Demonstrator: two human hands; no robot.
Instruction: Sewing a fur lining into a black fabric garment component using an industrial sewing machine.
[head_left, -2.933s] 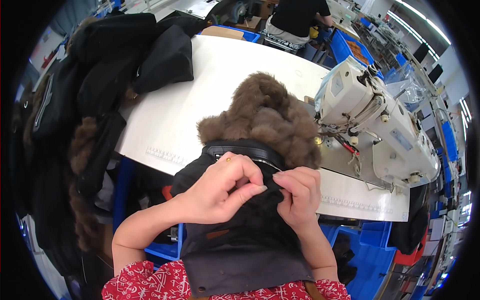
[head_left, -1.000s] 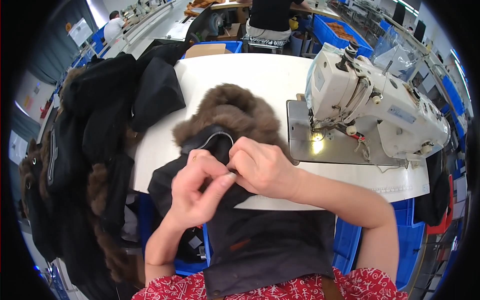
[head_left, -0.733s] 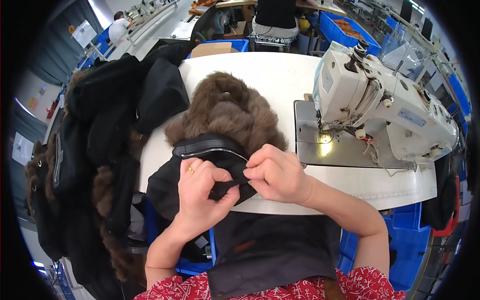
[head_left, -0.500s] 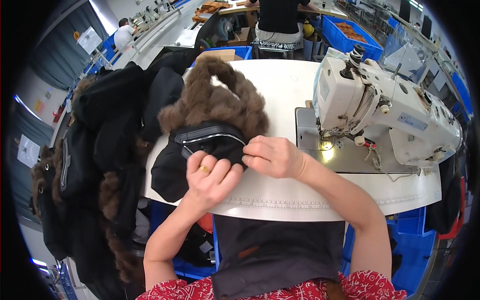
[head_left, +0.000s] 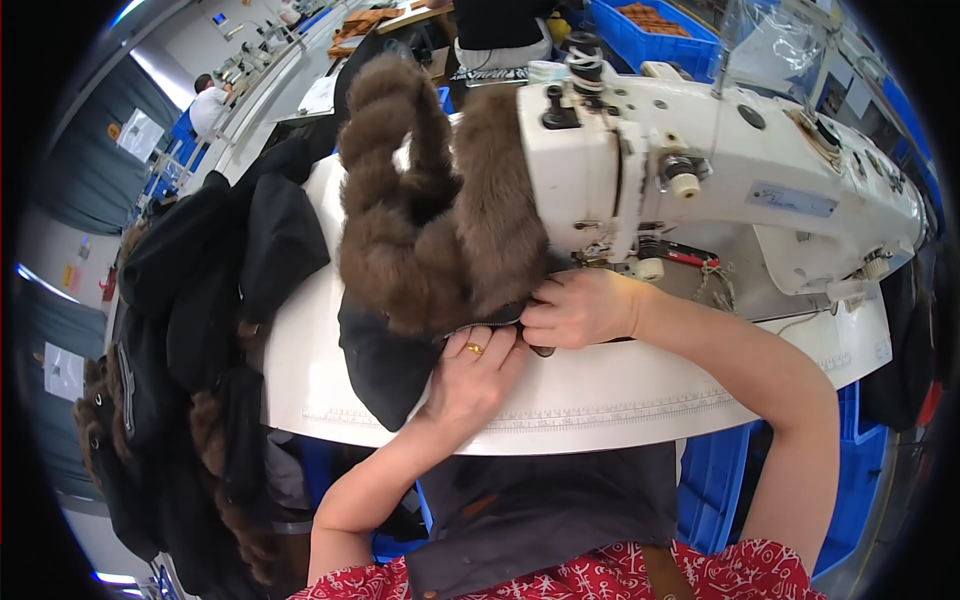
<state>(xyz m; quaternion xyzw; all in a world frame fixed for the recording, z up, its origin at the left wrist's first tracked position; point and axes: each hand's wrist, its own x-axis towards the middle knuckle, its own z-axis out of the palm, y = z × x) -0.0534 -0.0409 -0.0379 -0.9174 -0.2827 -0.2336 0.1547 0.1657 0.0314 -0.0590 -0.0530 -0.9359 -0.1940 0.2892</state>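
A black fabric piece [head_left: 382, 362] with thick brown fur trim [head_left: 385, 235] lies on the white sewing table, its fur standing up in a loop and reaching against the machine head. Along its near edge runs a zipper [head_left: 487, 324]. My left hand [head_left: 475, 378], a ring on one finger, has its fingers curled on the cloth just below the zipper. Close beside it, my right hand [head_left: 580, 310] pinches the fabric edge under the front of the sewing machine [head_left: 640, 170]. Fur and hands hide the needle area.
A heap of black fur-trimmed pieces [head_left: 190, 310] hangs at the table's left. Blue bins [head_left: 715, 490] stand below the table, and another blue bin [head_left: 655, 45] with orange-brown pieces is at the back. A person [head_left: 500, 30] sits beyond the table.
Both hands have moved right with the fur-trimmed piece, bringing it from the table's left part to the machine head. My view has shifted closer to the machine.
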